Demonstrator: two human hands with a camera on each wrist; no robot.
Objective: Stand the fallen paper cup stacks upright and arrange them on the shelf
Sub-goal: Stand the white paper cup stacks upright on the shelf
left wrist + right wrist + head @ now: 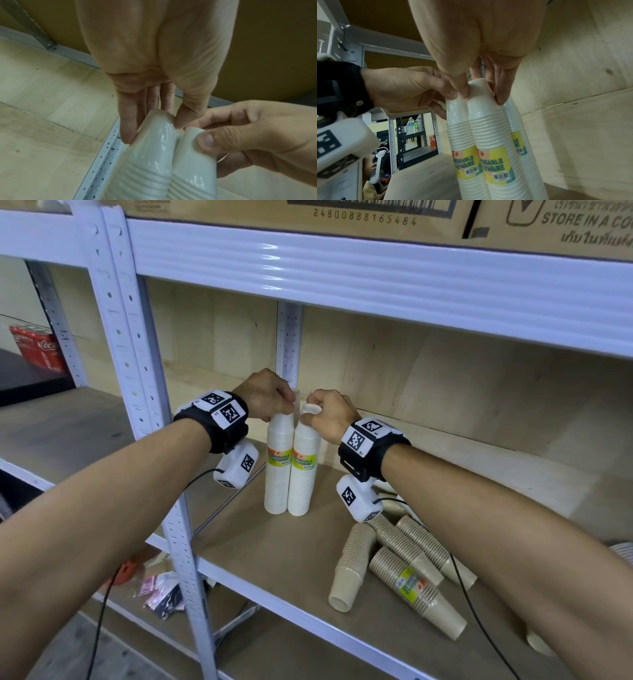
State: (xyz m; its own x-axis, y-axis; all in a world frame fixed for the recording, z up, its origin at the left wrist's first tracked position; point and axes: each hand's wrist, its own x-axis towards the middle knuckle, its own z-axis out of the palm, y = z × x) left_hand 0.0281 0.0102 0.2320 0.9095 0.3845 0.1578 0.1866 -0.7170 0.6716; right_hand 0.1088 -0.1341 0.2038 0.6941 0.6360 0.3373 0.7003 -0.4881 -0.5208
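Left grip (265,395), right grip (327,410) pinch upright white stacks (291,467) (labels "DISPOSABLE TABLEWARE", partly hidden).

bare forearms, black wristbands (224,429) with white checker-marked camera pods (236,463)

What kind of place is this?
Probably a shop stockroom: white metal shelving, cardboard cartons above, wrapped white cup stacks and, further off, bottled water.
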